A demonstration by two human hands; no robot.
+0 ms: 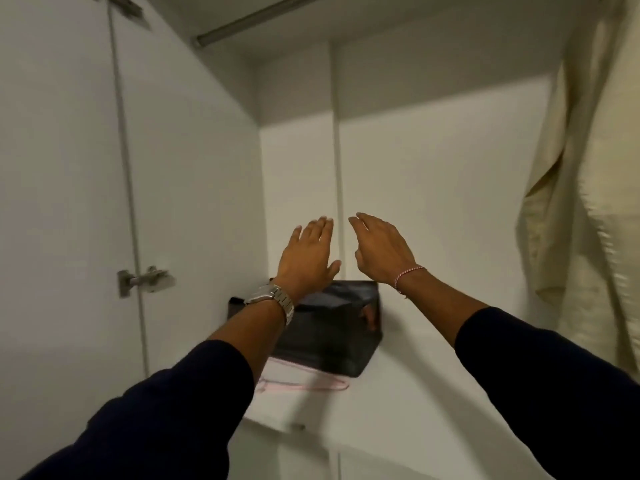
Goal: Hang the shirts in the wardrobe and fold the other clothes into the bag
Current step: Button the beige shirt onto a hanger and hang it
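Both arms reach into the open white wardrobe. My left hand (308, 252), with a metal watch at the wrist, and my right hand (379, 251), with a red-and-white string bracelet, are raised side by side with straight fingers and hold nothing. Below them a dark grey fabric bag (332, 337) stands on the wardrobe shelf (398, 403). A pink hanger (311, 386) lies on the shelf in front of the bag. A cream shirt (588, 188) hangs at the right edge. The metal rail (256, 20) runs across the top.
The wardrobe door (62, 202) stands open at the left, with a metal hinge (145, 280) on its inner edge. A vertical white divider (336, 168) runs down the back wall behind my hands.
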